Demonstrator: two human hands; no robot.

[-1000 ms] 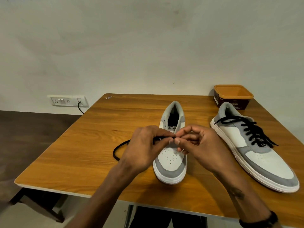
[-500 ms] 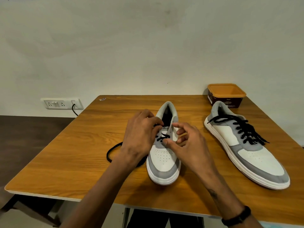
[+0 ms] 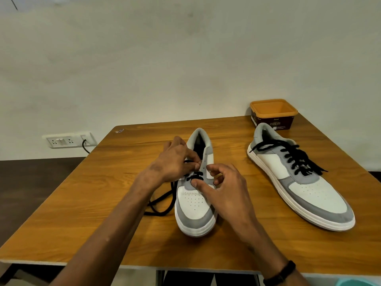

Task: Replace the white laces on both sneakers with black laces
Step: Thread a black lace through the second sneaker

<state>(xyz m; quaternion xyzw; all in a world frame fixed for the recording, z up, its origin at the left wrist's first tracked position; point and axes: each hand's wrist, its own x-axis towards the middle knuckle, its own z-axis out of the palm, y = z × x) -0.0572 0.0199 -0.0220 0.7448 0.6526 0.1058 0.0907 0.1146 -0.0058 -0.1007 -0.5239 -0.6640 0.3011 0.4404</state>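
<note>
Two hands at work: our left hand (image 3: 175, 162) pinches the black lace (image 3: 193, 176) at the grey-and-white sneaker (image 3: 193, 205)'s eyelets, our right hand (image 3: 222, 190), loosely curled at four o'clock, steadies it.

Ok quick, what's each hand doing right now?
Left hand: pinching the black lace at the middle sneaker.
Right hand: fingers curled, thumb touching that sneaker; any hold on the lace cannot be told.

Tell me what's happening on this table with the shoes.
A person is lacing the grey-and-white sneaker in the middle with a black lace. Their left hand pinches the lace at an eyelet; the right hand steadies the shoe. Only the lowest eyelets are laced. The matching sneaker on the right already has black laces, on the wooden table.
</note>
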